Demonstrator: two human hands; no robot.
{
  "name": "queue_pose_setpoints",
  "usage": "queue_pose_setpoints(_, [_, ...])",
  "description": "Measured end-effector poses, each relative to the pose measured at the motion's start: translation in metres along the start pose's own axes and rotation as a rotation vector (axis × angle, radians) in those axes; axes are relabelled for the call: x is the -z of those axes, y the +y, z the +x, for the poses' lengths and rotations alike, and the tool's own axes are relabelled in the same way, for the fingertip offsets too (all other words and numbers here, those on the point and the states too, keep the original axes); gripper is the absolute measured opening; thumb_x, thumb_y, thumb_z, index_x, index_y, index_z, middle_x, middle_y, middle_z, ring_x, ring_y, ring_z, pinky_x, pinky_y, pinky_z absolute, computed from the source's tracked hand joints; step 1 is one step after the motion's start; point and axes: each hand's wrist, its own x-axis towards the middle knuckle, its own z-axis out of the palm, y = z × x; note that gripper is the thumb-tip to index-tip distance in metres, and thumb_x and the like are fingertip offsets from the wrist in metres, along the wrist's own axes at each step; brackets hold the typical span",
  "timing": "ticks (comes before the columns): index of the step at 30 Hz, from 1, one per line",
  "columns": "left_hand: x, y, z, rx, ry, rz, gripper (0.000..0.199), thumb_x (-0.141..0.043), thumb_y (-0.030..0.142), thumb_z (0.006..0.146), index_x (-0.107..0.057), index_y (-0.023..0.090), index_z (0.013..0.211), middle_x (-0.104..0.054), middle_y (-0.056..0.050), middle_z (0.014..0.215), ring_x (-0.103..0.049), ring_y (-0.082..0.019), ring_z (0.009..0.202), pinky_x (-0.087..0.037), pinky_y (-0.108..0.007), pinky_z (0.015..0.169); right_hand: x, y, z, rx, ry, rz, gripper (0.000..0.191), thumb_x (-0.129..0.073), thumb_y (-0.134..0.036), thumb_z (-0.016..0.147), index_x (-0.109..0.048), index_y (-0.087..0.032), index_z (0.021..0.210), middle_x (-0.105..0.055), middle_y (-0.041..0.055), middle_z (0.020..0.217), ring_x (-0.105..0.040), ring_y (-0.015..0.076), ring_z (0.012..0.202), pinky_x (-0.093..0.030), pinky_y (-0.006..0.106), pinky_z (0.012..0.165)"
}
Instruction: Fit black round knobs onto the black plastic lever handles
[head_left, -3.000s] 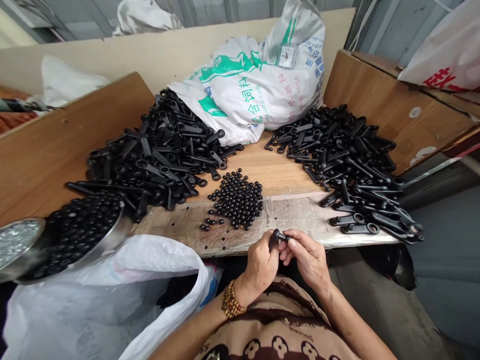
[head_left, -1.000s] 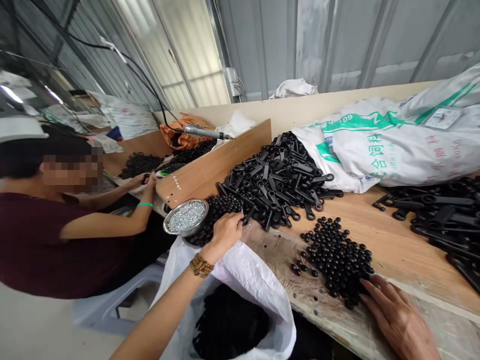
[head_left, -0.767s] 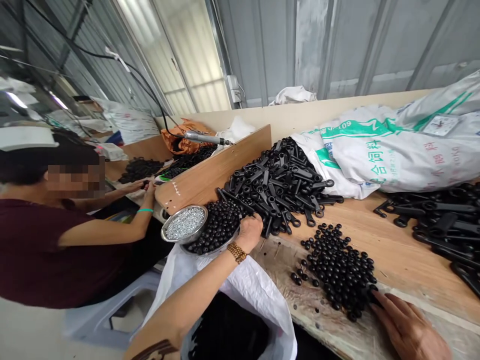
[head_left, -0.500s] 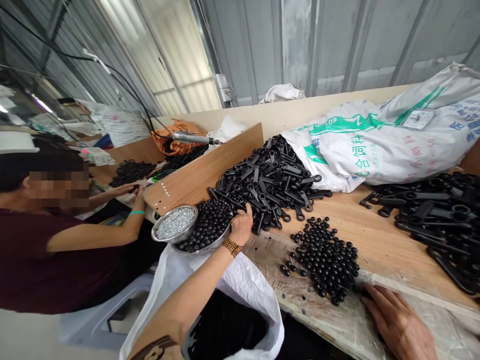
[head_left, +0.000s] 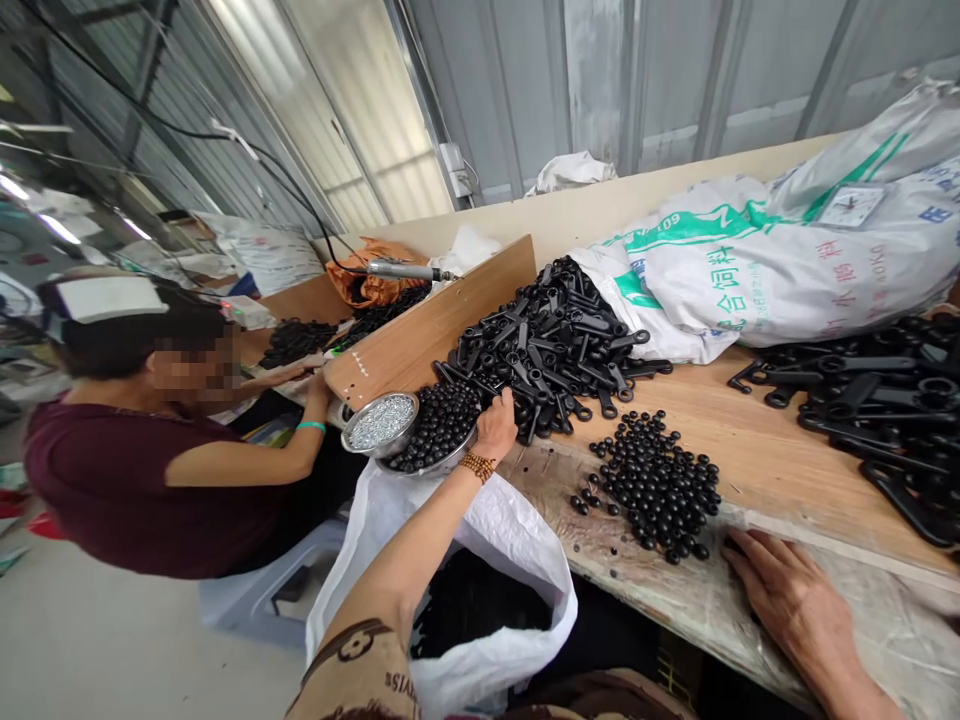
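Observation:
My left hand [head_left: 496, 425], with a beaded bracelet at the wrist, is at the right rim of a metal bowl of black balls [head_left: 442, 425], beside a heap of black crank-like parts [head_left: 551, 340]. Its fingers are curled, and whatever lies between them is hidden. A smaller bowl of silver metal pieces [head_left: 381, 422] rests at the left of the balls. My right hand [head_left: 795, 600] lies on the table's front edge with fingers extended, right of a loose pile of black balls [head_left: 660, 485].
An open white sack [head_left: 517, 530] with black contents hangs below the bowls. More black parts [head_left: 885, 410] lie at right, near printed sacks [head_left: 757, 265]. A wooden divider [head_left: 427, 340] separates a seated person [head_left: 165, 460] at left. A power screwdriver [head_left: 405, 270] hangs above it.
The view has shifted, so the table sits slightly higher and more of the seated person shows. Both my hands keep nearly the same places relative to the table.

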Motion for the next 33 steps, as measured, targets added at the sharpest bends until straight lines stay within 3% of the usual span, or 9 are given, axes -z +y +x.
queue_pose_setpoints(5, [0.043, -0.003, 0.008, 0.057, 0.168, -0.251, 0.028, -0.048, 0.015, 0.078, -0.057, 0.013, 0.105, -0.060, -0.009, 0.094, -0.060, -0.020, 0.087, -0.045, -0.029, 0.075, -0.001, -0.001, 0.004, -0.035, 0.022, 0.011, 0.040, -0.037, -0.043, 0.089, -0.068, -0.018, 0.093, -0.067, 0.0090, 0.090, -0.059, 0.0241, 0.081, -0.049, 0.035, 0.071])
queue_pose_setpoints(10, [0.092, -0.012, -0.011, 0.069, 0.203, -0.605, 0.025, -0.054, 0.023, 0.073, -0.060, 0.010, 0.094, -0.063, -0.002, 0.078, -0.059, -0.014, 0.070, -0.048, -0.025, 0.066, 0.021, -0.021, 0.000, -0.163, 0.179, 0.099, 0.030, -0.046, -0.038, 0.087, -0.065, -0.016, 0.096, -0.066, 0.0104, 0.092, -0.061, 0.0227, 0.081, -0.049, 0.034, 0.074])
queue_pose_setpoints(14, [0.106, -0.003, -0.048, 0.212, 0.192, -1.353, 0.022, -0.068, 0.021, 0.056, -0.061, 0.014, 0.076, -0.063, 0.002, 0.072, -0.057, -0.012, 0.065, -0.049, -0.027, 0.069, 0.044, -0.065, -0.013, -0.083, 0.134, 0.322, 0.018, -0.053, -0.021, 0.084, -0.062, -0.016, 0.099, -0.063, 0.0108, 0.092, -0.059, 0.0214, 0.084, -0.048, 0.034, 0.075])
queue_pose_setpoints(17, [0.102, 0.017, -0.075, 0.332, -0.064, -1.614, 0.016, -0.066, 0.017, 0.053, -0.059, 0.017, 0.068, -0.059, 0.003, 0.065, -0.057, -0.013, 0.062, -0.050, -0.028, 0.063, 0.046, -0.093, -0.017, -0.033, -0.015, 0.431, 0.019, -0.053, -0.017, 0.083, -0.064, -0.019, 0.099, -0.064, 0.0101, 0.095, -0.057, 0.0219, 0.087, -0.048, 0.035, 0.076])
queue_pose_setpoints(20, [0.093, 0.049, -0.100, 0.376, -0.455, -1.678, 0.015, -0.061, 0.021, 0.056, -0.057, 0.016, 0.070, -0.060, 0.000, 0.063, -0.058, -0.015, 0.055, -0.049, -0.029, 0.053, 0.047, -0.102, -0.017, -0.107, -0.054, 0.576, 0.020, -0.052, -0.018, 0.083, -0.066, -0.019, 0.098, -0.065, 0.0102, 0.095, -0.057, 0.0220, 0.086, -0.049, 0.036, 0.075])
queue_pose_setpoints(23, [0.082, 0.085, -0.120, 0.261, -0.845, -1.681, 0.018, -0.059, 0.022, 0.055, -0.051, 0.016, 0.071, -0.055, 0.002, 0.055, -0.050, -0.011, 0.042, -0.036, -0.021, 0.040, 0.055, -0.096, -0.016, -0.353, -0.074, 0.849, 0.018, -0.056, -0.023, 0.082, -0.066, -0.020, 0.096, -0.066, 0.0076, 0.087, -0.059, 0.0198, 0.077, -0.049, 0.033, 0.070])
queue_pose_setpoints(25, [0.076, 0.109, -0.129, 0.145, -1.023, -1.664, 0.020, -0.060, 0.019, 0.052, -0.047, 0.016, 0.068, -0.050, 0.005, 0.053, -0.044, -0.007, 0.039, -0.029, -0.018, 0.038, 0.061, -0.090, -0.015, -0.580, -0.090, 1.078, 0.016, -0.061, -0.026, 0.079, -0.067, -0.021, 0.093, -0.066, 0.0047, 0.082, -0.059, 0.0179, 0.073, -0.049, 0.029, 0.067])
queue_pose_setpoints(28, [0.071, 0.140, -0.137, 0.042, -1.173, -1.632, 0.026, -0.060, 0.014, 0.050, -0.050, 0.015, 0.074, -0.049, 0.006, 0.055, -0.041, -0.005, 0.043, -0.027, -0.017, 0.040, 0.070, -0.084, -0.017, -0.801, -0.033, 1.428, 0.017, -0.067, -0.026, 0.073, -0.069, -0.021, 0.089, -0.066, 0.0027, 0.078, -0.058, 0.0146, 0.066, -0.047, 0.026, 0.062])
queue_pose_setpoints(33, [0.073, 0.179, -0.142, 0.007, -1.219, -1.615, 0.029, -0.057, 0.013, 0.053, -0.056, 0.012, 0.082, -0.049, 0.005, 0.055, -0.039, -0.005, 0.044, -0.027, -0.017, 0.042, 0.081, -0.078, -0.021, -0.860, 0.123, 1.685, 0.018, -0.071, -0.021, 0.068, -0.071, -0.022, 0.086, -0.066, 0.0010, 0.072, -0.055, 0.0114, 0.059, -0.046, 0.023, 0.056])
